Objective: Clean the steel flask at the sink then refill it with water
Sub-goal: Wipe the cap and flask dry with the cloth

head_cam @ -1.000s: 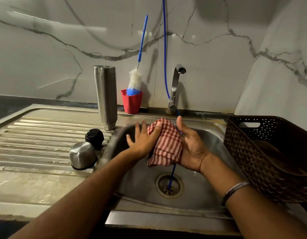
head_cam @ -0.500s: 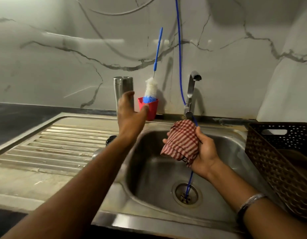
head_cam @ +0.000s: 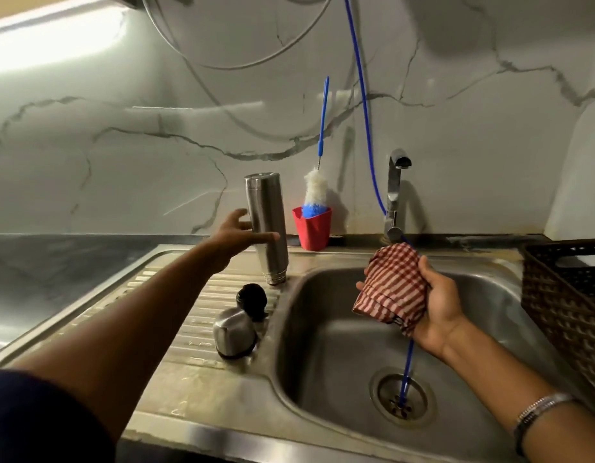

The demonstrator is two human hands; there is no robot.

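**Flask inverted on the drainboard, cloth held over the sink**

From the left: the left hand [head_cam: 237, 233] reaches across the ribbed drainboard [head_cam: 175, 309] of the counter, fingers spread wide around the steel flask [head_cam: 266, 227] — a fingertip lies across its front; a firm grip cannot be confirmed. The flask stands mouth-down near the sink's [head_cam: 329, 349] back-left corner. Nearer the viewer lie a steel cap [head_cam: 234, 332] and a black stopper [head_cam: 252, 299]. Behind, a red cup [head_cam: 312, 230] holds a bottle brush [head_cam: 315, 192]. A blue hose [head_cam: 364, 105] drops past the tap [head_cam: 394, 192] into the drain. The right hand [head_cam: 438, 304] grips a red checked cloth [head_cam: 391, 287] above the basin — a brown basket [head_cam: 566, 295] stands at far right.
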